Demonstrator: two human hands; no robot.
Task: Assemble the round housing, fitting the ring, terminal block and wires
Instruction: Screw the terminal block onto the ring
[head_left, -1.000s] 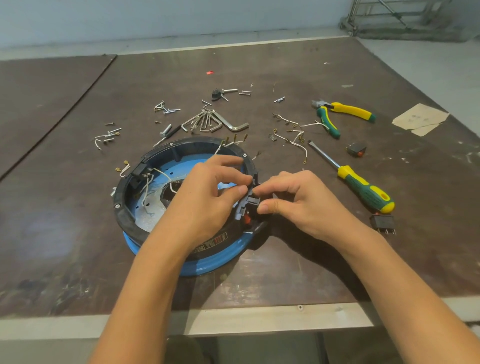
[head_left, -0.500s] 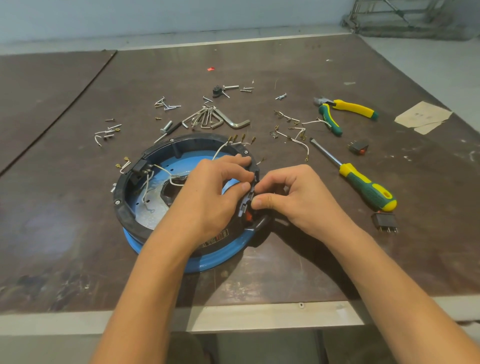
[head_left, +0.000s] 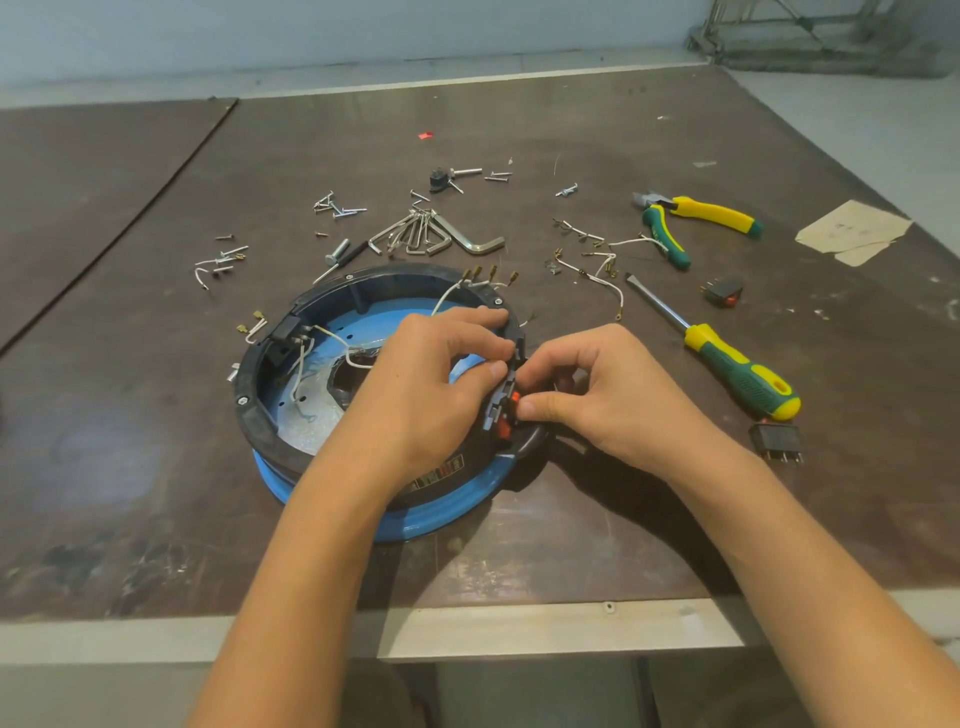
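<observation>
The round housing (head_left: 291, 415), a blue base with a black ring (head_left: 332, 291) on top, lies on the table in front of me. White wires (head_left: 306, 358) with brass terminals run inside it. At its right rim sits a grey and black terminal block with red parts (head_left: 500, 410). My left hand (head_left: 426, 395) reaches over the housing and pinches the block from the inner side. My right hand (head_left: 602, 395) pinches it from the outer side, thumb against a red part. My hands hide most of the block.
Loose wires (head_left: 597, 265), screws (head_left: 332, 205) and hex keys (head_left: 441, 236) lie beyond the housing. To the right are pliers (head_left: 691, 218), a screwdriver (head_left: 737, 374) and two rocker switches (head_left: 776, 441) (head_left: 722, 291). Paper scraps (head_left: 852, 231) sit far right. The table edge (head_left: 467, 623) runs near me.
Both hands stay at the terminal block on the right rim; my right fingers have closed in tighter on it and my left fingers shifted slightly. The housing has not moved.
</observation>
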